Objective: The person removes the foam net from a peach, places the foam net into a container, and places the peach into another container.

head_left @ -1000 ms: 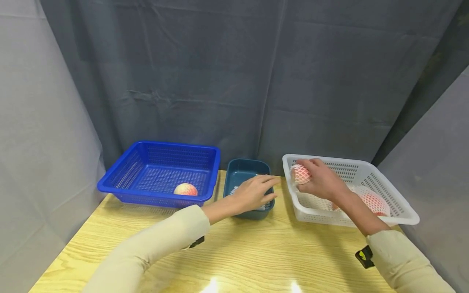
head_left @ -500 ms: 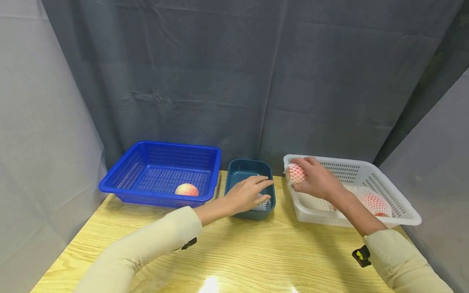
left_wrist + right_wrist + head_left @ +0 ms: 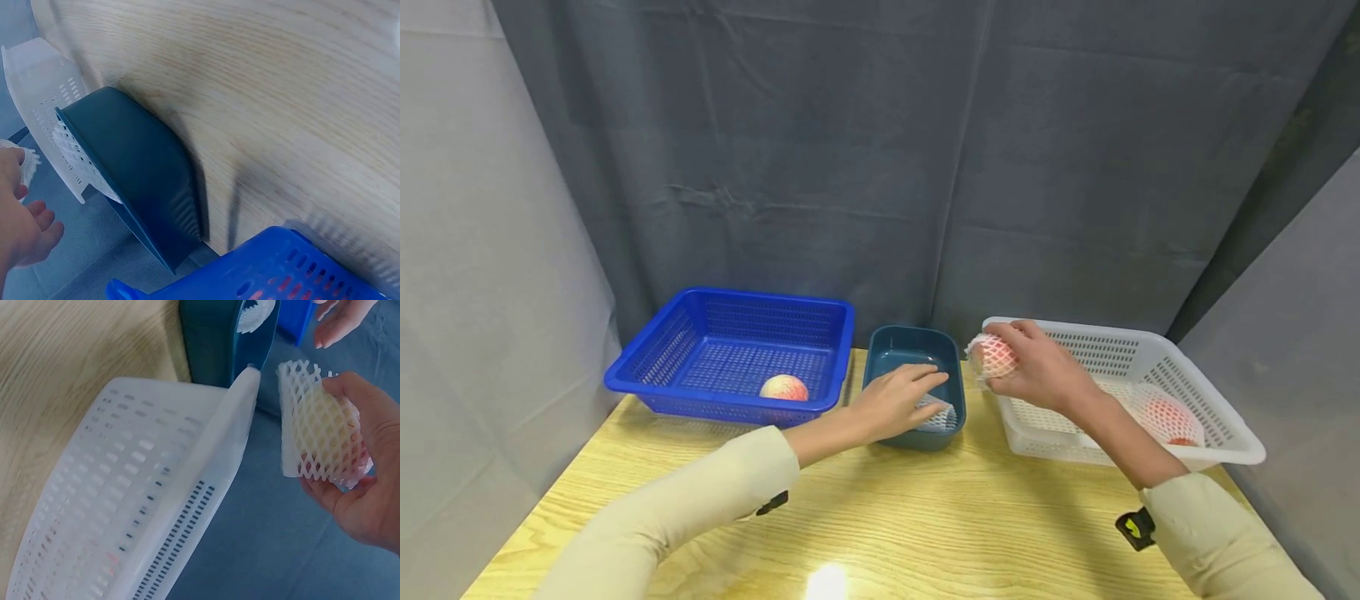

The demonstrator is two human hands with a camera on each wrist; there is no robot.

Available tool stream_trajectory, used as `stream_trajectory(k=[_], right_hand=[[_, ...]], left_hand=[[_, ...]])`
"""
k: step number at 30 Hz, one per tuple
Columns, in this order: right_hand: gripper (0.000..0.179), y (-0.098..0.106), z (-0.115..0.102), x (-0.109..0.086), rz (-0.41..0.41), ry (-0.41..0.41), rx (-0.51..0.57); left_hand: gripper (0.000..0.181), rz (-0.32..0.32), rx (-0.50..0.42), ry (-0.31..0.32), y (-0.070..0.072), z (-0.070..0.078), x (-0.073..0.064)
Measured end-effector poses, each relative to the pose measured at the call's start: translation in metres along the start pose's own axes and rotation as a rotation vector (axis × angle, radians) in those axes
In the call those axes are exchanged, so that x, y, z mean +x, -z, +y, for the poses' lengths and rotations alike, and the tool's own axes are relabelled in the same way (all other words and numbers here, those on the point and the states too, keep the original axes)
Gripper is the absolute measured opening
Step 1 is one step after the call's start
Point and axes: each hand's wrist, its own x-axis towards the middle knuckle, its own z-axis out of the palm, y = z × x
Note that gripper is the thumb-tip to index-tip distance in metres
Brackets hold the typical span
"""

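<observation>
My right hand [image 3: 1045,367] grips a peach [image 3: 322,425] wrapped in a white foam net [image 3: 290,419], above the left rim of the white basket [image 3: 1225,417]. The net's open end sticks out past the fruit, toward the left. Over the small teal bin [image 3: 913,335] hovers my left hand [image 3: 898,400], its fingers loosely extended and holding nothing. Inside that bin lies a white foam net [image 3: 942,415], partly hidden by the left hand. Another netted peach [image 3: 1168,417] rests in the white basket. A bare peach [image 3: 784,387] sits in the blue basket [image 3: 726,408] at the left.
All three containers stand in a row on the wooden table [image 3: 925,517], the teal bin between the two baskets. A grey curtain [image 3: 820,167] hangs right behind them. Pale cloth panels [image 3: 490,292] close off the sides.
My right hand has carried the netted peach leftward, from inside the white basket to its left rim. The left hand has drifted slightly left over the teal bin, uncovering more of the net there.
</observation>
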Motion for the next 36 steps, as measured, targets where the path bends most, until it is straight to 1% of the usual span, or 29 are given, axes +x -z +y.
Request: stream_trajectory(k=[6,12,15,20,24,31,36], right_hand=[[0.07,-0.001,-0.011,0.001,0.016,0.04,0.022],[0.071,-0.007,-0.019,-0.001,0.022,0.059,0.036],[0.072,-0.01,-0.024,-0.004,0.014,0.063,0.043],[0.07,-0.016,-0.035,-0.01,0.003,0.077,0.083],[0.069,-0.018,-0.044,-0.015,-0.003,0.07,0.106],[0.07,-0.02,-0.056,-0.025,-0.027,0.025,0.104],[0.066,-0.024,-0.059,-0.032,-0.034,0.04,0.113]], left_hand=[[0.049,0.009,-0.012,0.027,0.004,-0.001,-0.004],[0.051,0.012,-0.029,0.051,0.008,-0.004,-0.009],[0.052,0.001,-0.048,0.045,0.009,-0.005,-0.013],[0.056,-0.03,-0.08,0.016,0.013,-0.004,-0.02],[0.059,-0.034,-0.079,-0.001,0.016,0.0,-0.024],[0.059,-0.033,-0.072,-0.012,0.02,0.006,-0.031],[0.061,-0.024,-0.083,-0.016,0.02,0.009,-0.038]])
